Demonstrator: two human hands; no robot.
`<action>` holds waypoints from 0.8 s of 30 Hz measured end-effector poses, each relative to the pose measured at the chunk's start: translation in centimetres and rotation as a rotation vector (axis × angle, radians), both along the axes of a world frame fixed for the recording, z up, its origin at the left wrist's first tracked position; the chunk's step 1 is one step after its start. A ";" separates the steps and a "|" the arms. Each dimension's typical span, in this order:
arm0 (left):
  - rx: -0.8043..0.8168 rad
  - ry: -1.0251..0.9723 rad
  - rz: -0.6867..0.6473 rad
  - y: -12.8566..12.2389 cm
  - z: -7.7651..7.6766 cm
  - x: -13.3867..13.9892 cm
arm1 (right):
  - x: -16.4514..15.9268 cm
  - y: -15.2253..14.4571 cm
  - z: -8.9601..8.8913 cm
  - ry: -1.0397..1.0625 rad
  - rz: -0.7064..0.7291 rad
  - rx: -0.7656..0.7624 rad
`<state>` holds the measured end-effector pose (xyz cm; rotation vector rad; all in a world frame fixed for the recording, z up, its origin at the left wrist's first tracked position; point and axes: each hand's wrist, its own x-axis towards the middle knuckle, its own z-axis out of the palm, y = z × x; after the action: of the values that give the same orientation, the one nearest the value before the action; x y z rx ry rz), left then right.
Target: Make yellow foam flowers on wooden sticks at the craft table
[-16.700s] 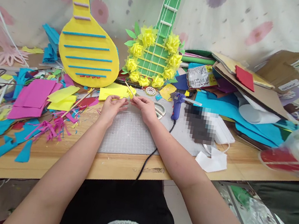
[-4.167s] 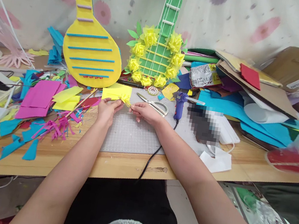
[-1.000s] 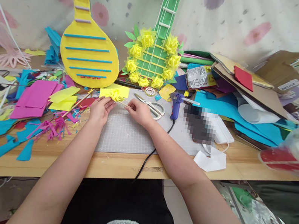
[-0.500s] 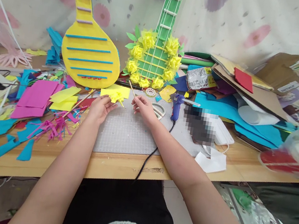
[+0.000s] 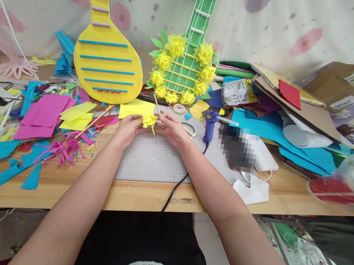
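Note:
Over the grey cutting mat (image 5: 152,160), my left hand (image 5: 129,130) pinches a yellow paper flower (image 5: 148,121) at its left side. My right hand (image 5: 171,128) has a thin wooden stick (image 5: 156,103) between thumb and fingers, its tip pointing up and left. Some fingers of the right hand reach the flower's right edge. Pale yellow paper sheets (image 5: 136,110) lie just behind the left hand. Scissors (image 5: 189,129) with pale handles rest beside the right hand, partly hidden by it.
A blue glue gun (image 5: 209,126) stands right of the scissors, its black cord (image 5: 174,191) running over the table edge. A yellow paper instrument (image 5: 108,64) and a green one (image 5: 187,68) with yellow flowers lean at the back. Paper scraps (image 5: 42,116) cover the left; cardboard (image 5: 303,108) is piled right.
My left hand has moved right with the yellow flower, bringing it up to my right hand. The right hand still holds the stick and has barely shifted.

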<state>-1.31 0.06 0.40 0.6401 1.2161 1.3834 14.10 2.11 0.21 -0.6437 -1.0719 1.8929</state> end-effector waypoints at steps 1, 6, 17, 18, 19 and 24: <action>0.005 -0.004 0.000 0.0 0.0 0.0 | 0.0 0.0 0.0 -0.001 0.010 0.013; 0.024 -0.089 -0.053 -0.3 0.2 0.3 | -0.4 0.1 -0.4 0.006 -0.018 -0.019; 0.115 0.061 0.066 -0.8 -0.5 1.4 | -0.2 1.2 -1.0 0.082 -0.264 -0.104; 0.146 0.099 0.052 -0.8 -0.8 1.7 | -0.3 1.2 -1.1 0.078 -0.292 -0.086; 0.171 0.140 0.022 -0.8 -1.0 1.9 | -0.4 1.2 -1.2 0.076 -0.314 -0.066; 0.281 0.236 -0.028 -0.8 -1.8 3.2 | -0.8 0.9 -1.2 0.064 -0.357 -0.003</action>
<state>1.86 -0.70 -1.37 1.0373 1.1992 1.4996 13.26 3.05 -0.94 -0.7191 -0.8496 1.5942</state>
